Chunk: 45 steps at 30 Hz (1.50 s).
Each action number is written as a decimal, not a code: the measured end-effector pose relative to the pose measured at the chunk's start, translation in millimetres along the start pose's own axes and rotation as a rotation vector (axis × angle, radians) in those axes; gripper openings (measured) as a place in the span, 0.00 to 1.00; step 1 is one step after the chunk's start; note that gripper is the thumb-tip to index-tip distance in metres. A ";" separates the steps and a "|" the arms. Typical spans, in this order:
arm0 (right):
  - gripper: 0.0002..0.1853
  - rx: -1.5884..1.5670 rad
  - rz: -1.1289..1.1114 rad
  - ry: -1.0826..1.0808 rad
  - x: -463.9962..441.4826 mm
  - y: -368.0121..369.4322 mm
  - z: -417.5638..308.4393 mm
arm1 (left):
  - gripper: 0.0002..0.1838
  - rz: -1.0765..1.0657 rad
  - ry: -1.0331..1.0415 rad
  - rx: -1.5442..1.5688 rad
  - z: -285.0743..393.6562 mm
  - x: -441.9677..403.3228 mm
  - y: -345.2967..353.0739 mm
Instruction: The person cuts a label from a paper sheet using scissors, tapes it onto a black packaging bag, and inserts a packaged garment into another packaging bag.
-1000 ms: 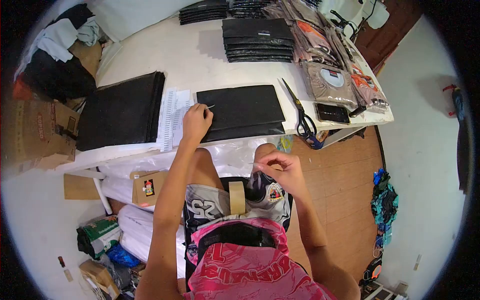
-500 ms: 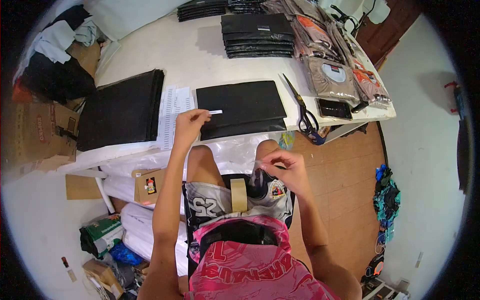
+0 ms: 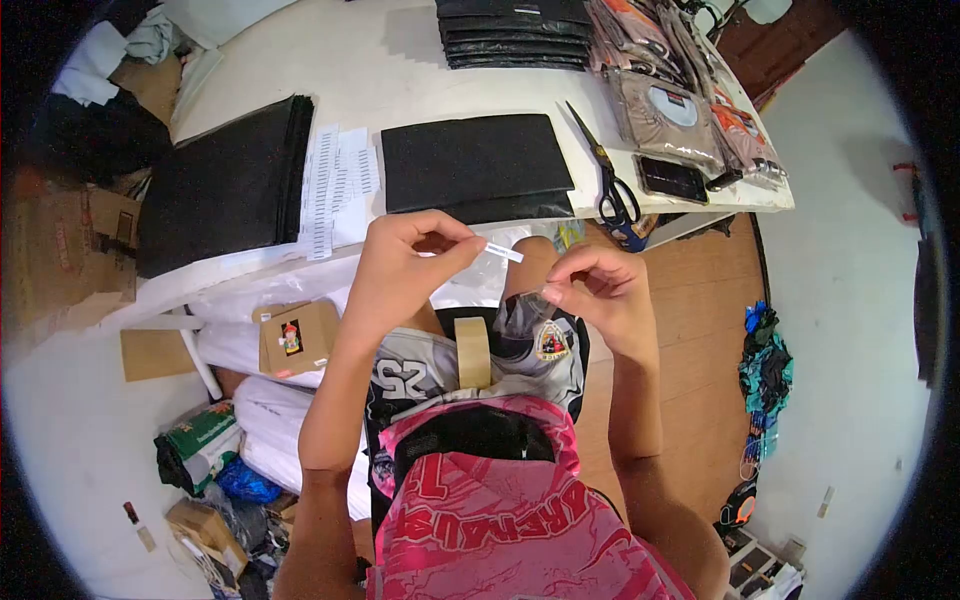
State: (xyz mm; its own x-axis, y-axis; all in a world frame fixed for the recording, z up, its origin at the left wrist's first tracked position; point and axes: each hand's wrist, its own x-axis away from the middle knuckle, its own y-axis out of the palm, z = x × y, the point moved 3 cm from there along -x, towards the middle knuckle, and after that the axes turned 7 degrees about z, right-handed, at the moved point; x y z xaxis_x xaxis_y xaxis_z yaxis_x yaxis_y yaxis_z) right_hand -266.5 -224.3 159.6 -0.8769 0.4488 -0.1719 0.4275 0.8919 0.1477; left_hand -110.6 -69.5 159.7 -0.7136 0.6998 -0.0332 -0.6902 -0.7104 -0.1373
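Between the thumb and fingers of my left hand (image 3: 415, 265) is a small white paper label (image 3: 504, 252) with faint print, held out above my lap. My right hand (image 3: 605, 290) pinches what looks like a short piece of clear tape (image 3: 525, 308), which hangs over my thigh and is hard to see. The two hands are a short way apart. A roll of tan tape (image 3: 472, 352) rests on my lap below them. On the table edge just beyond lies a flat black plastic packet (image 3: 475, 160), touched by neither hand.
White sheets of printed labels (image 3: 335, 180) lie beside a stack of black bags (image 3: 230, 185) on the left. Scissors (image 3: 605, 165) and a phone (image 3: 672, 180) are to the right, near plastic-wrapped garments (image 3: 665, 120). More black packets (image 3: 512, 35) are stacked behind.
My left hand has drawn back from above the black packet toward my lap, bringing the label near the tape. My right hand has risen slightly. The view has tilted down.
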 end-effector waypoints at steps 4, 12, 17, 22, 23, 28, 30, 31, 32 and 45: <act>0.05 0.006 0.038 0.086 -0.3 1.1 -9.8 | 0.04 -0.022 0.001 0.007 10.1 7.9 6.8; 0.06 -0.022 -0.007 0.120 -18.8 10.4 -50.9 | 0.03 -0.105 -0.038 0.135 36.4 16.7 11.9; 0.08 0.048 -0.072 0.142 -26.2 10.6 -65.5 | 0.04 -0.086 0.020 0.197 49.0 21.4 11.6; 0.08 0.069 -0.140 0.142 -25.7 14.9 -72.7 | 0.04 -0.071 0.014 0.207 47.9 27.5 10.7; 0.08 0.070 -0.137 0.142 -25.3 15.1 -73.7 | 0.04 -0.066 -0.003 0.221 47.1 28.6 11.3; 0.07 0.150 -0.178 0.117 -23.2 17.7 -78.2 | 0.04 -0.071 -0.036 0.224 44.7 31.6 12.3; 0.08 0.125 -0.183 0.140 -23.5 18.5 -78.4 | 0.04 -0.071 -0.043 0.217 45.9 32.7 11.7; 0.08 0.100 -0.185 0.162 -23.5 18.8 -78.4 | 0.04 -0.060 -0.030 0.196 46.7 33.5 11.1; 0.08 0.099 -0.183 0.164 -23.9 18.0 -81.5 | 0.03 -0.050 -0.017 0.175 47.4 34.5 10.9; 0.13 0.234 -0.306 0.242 -28.2 11.7 -84.4 | 0.04 -0.030 -0.011 0.168 47.0 35.0 14.6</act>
State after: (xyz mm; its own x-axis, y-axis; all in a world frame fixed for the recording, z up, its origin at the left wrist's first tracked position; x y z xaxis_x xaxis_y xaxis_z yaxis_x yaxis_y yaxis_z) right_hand -255.3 -231.3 248.5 -0.9848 0.1619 0.0631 0.1549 0.9825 -0.1036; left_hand -151.3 -58.9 203.1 -0.6929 0.7207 -0.0206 -0.7210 -0.6923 0.0290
